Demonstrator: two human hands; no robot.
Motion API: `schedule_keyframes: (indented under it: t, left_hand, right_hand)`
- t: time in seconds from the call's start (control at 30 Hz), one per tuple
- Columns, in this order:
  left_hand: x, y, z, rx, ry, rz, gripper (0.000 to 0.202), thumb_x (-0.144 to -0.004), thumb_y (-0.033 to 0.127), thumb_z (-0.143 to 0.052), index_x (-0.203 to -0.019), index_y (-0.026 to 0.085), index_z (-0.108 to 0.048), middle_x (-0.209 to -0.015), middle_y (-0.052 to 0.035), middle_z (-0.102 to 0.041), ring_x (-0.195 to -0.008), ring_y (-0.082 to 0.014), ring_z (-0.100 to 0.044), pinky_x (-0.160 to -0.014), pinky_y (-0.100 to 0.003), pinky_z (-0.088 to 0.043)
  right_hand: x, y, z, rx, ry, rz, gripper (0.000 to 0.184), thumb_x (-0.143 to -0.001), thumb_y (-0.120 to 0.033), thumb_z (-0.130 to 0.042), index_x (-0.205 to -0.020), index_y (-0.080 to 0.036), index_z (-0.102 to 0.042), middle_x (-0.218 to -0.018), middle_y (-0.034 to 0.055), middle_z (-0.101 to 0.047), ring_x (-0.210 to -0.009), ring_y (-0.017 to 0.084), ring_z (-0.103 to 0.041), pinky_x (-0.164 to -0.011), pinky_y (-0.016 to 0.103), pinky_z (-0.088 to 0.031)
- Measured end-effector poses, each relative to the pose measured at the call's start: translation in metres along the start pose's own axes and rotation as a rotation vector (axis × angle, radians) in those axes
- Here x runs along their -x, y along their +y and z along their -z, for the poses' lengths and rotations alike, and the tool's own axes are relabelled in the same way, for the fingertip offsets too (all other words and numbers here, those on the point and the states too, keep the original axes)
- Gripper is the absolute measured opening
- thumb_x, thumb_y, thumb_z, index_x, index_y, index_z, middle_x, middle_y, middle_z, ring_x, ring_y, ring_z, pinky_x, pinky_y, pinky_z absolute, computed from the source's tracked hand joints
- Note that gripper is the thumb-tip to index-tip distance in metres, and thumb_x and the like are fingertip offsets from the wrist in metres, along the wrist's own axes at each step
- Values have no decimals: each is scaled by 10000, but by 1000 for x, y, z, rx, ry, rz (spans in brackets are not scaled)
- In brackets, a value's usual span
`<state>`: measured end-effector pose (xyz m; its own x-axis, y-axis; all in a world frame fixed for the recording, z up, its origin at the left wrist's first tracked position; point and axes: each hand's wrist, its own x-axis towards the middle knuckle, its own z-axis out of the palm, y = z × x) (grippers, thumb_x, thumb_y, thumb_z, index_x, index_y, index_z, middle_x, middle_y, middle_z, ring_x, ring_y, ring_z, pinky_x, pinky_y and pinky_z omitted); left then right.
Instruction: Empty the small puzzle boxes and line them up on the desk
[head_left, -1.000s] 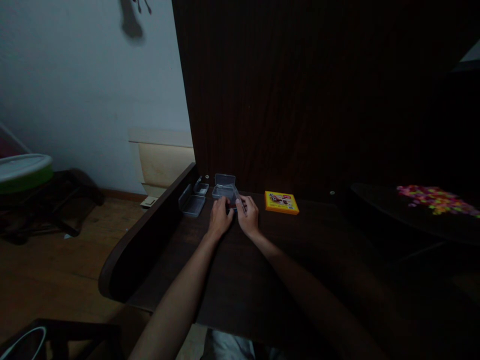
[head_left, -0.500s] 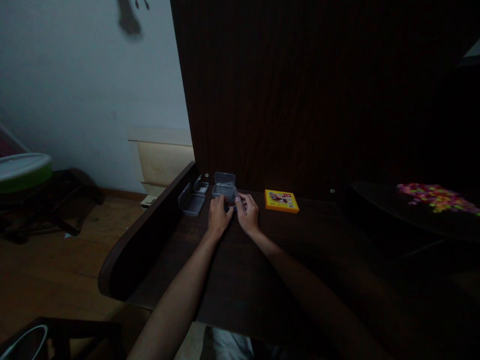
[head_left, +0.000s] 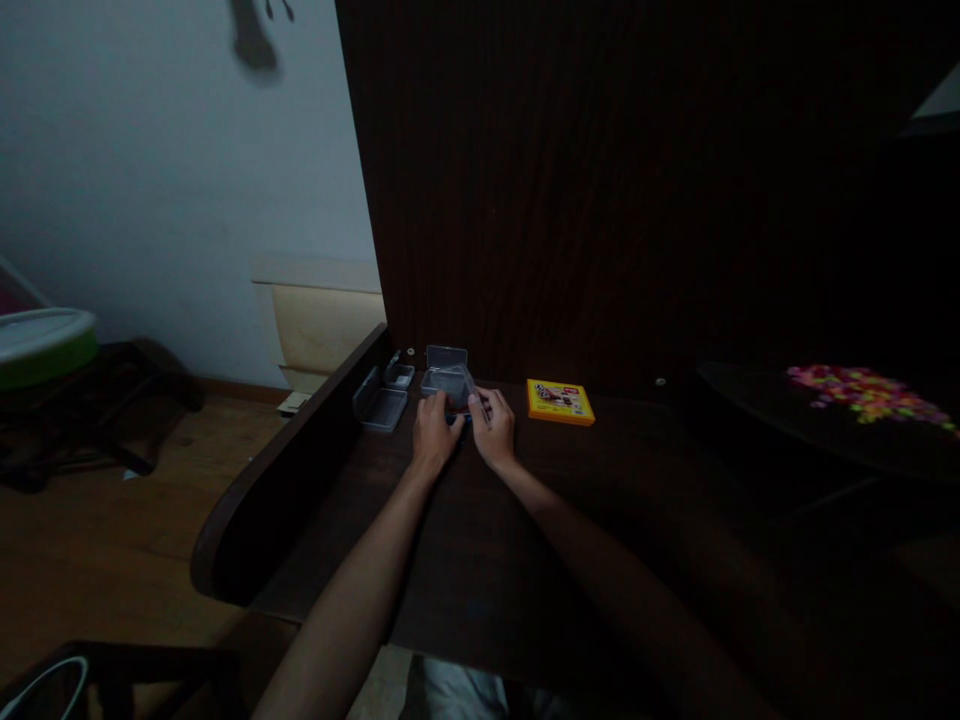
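R hand [head_left: 495,425] pinching clear case [head_left: 472,386] nr desk [head_left: 480,560] back edge; L hand [head_left: 435,432] just beside, can't tell grip. Yellow box [head_left: 560,402] further R, nr same edge.

Free tabletop [head_left: 630,435] right of the yellow box [head_left: 560,402]; dark panel [head_left: 570,230] behind — raised lids [head_left: 447,356] leftward

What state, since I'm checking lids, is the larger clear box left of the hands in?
Open: the clear box has its lid raised at its left.

1 head-worn camera, behind and above the left hand [head_left: 433,430] and right hand [head_left: 494,428], faces forward and down
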<state>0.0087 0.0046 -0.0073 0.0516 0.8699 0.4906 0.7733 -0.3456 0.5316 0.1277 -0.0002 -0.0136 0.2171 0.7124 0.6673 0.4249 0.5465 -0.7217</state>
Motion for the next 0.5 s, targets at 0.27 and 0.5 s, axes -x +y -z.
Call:
schedule_keyframes:
  t: [0.27,0.5]
  left_hand:
    - [0,-2,-3,7,0,10,190,-797,160,-638,-793,229,-461,-853,-37,-578,-897,-240,-536,-809,-358,-468]
    - [0,-1,-1,26,-33,-23,166,-814,155,-625,-879,223,-488,-918,-50,-588,-932,-248,-530,-837,-373,-463]
  right_hand:
    - [-1,2,0,2,-2,-1,219,-930,-332,-510,-988,-189,-665,-867,50,-632,-696,163,-571,-647,286,-487]
    - [0,2,0,0,-4,7,224,-930,-332,-506,-985,-182,-662,-862,48,-630,-697,161,-576,-648,281,-487]
